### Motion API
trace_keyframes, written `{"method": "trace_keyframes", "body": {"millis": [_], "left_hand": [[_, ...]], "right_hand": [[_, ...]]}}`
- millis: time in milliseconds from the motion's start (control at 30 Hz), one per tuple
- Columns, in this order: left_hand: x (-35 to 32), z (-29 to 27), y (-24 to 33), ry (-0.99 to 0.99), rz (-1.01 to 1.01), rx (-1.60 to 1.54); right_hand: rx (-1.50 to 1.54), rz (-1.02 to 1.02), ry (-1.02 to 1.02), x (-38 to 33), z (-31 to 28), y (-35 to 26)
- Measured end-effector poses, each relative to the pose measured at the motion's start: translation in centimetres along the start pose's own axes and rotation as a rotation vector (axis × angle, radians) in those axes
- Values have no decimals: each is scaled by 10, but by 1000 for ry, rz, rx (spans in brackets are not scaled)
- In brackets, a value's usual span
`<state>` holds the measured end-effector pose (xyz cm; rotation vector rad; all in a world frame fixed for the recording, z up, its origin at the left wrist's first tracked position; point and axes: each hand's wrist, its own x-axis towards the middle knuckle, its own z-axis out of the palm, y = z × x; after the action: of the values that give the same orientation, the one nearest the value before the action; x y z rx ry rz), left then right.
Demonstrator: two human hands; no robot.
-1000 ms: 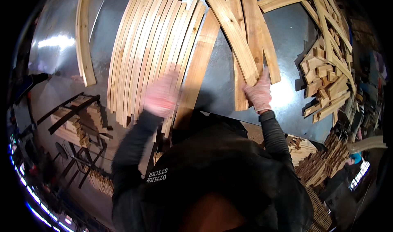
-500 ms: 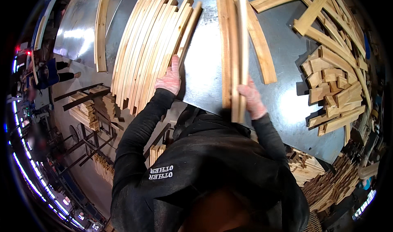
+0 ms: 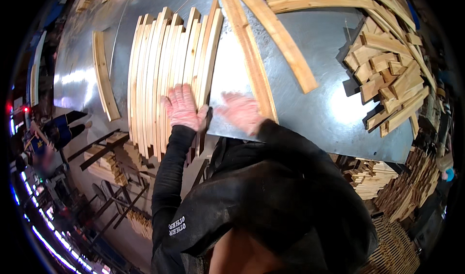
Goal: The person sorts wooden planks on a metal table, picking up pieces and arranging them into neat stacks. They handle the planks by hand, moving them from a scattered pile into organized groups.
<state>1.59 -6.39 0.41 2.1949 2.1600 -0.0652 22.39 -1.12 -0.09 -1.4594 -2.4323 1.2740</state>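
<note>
A row of pale wooden strips [image 3: 164, 80] lies side by side on the metal table, their far ends uneven. My left hand [image 3: 183, 108], in a pinkish glove, rests on the near part of the row with fingers stretched out and slightly apart. Just right of the row is my right hand [image 3: 240, 113], smeared by motion, its fingers extended and nothing in them. It is close to a single wooden strip [image 3: 253, 61] that slants toward the table's near edge. Farther right another wooden strip [image 3: 281, 37] lies at an angle.
One curved wooden strip [image 3: 102, 75] lies left of the row. Short offcuts [image 3: 387, 75] are heaped at the right, beside long crossed strips [image 3: 324, 2]. Beyond the metal table [image 3: 310, 124], stacked wood [image 3: 370, 177] stands at lower right. Another person [image 3: 58, 131] is at far left.
My right hand has let go of the wood it held upright and moved left toward the row. My left hand has shifted from the row's right edge onto its top. The view has turned somewhat.
</note>
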Motion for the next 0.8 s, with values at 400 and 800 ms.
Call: {"method": "trace_keyframes", "body": {"millis": [400, 800], "left_hand": [[37, -40, 73, 135, 414, -302], [124, -69, 116, 347, 233, -429]], "right_hand": [[10, -110, -156, 35, -29, 21], [754, 302, 225, -31, -171, 134]]}}
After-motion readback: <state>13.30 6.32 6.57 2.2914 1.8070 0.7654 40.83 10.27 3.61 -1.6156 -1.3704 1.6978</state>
